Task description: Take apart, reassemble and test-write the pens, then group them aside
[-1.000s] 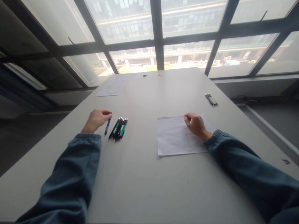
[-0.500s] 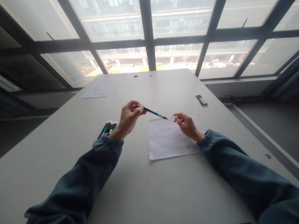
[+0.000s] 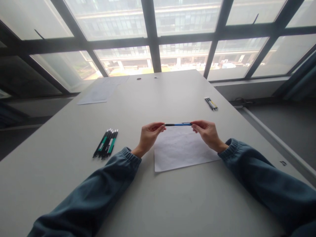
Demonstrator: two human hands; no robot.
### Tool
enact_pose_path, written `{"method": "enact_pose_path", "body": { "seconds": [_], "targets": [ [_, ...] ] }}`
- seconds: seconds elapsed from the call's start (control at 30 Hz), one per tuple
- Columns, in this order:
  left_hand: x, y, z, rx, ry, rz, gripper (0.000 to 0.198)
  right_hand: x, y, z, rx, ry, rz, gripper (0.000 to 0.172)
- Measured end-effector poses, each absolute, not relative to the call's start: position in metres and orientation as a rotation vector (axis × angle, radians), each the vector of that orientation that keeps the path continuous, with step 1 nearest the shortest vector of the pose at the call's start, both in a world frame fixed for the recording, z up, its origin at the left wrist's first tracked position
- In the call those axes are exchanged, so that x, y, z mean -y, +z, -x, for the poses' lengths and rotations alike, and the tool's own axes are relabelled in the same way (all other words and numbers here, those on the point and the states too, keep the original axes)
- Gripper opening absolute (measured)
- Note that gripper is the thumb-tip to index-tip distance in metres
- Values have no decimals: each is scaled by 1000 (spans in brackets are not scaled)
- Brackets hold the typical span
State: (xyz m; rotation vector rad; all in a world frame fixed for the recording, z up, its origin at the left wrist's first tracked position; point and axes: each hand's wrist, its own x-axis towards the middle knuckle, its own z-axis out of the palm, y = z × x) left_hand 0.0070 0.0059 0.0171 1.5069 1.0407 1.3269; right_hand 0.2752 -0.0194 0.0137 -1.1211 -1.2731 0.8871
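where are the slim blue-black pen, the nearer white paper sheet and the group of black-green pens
Slim blue-black pen (image 3: 178,124): head view, on its blue barrel.
Nearer white paper sheet (image 3: 181,149): head view, on its bare middle.
Black-green pens (image 3: 106,144): head view, on a barrel mid-group.

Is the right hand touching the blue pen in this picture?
Touching. The head view shows the right hand pinching one end of the blue pen, with no visible gap.

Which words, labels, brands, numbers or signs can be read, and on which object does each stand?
None can be read.
Blue pen: any print too small.
Black-and-green pens: pale label areas, too blurred.
Grey-and-yellow pens: too small.
White sheet: no legible text.
Papers at far left: too faint.
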Motion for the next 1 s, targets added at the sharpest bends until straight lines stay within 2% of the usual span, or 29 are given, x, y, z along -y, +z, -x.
{"method": "enact_pose_path", "body": {
  "seconds": [0.4,1.0],
  "targets": [
    [2,19,7,-1155,1329,-2108,11,20,3,-273,1194,923,1112,35],
    [0,13,6,-1142,1357,-2123,11,22,4,-273,1233,876,1089,31]
  ]
}}
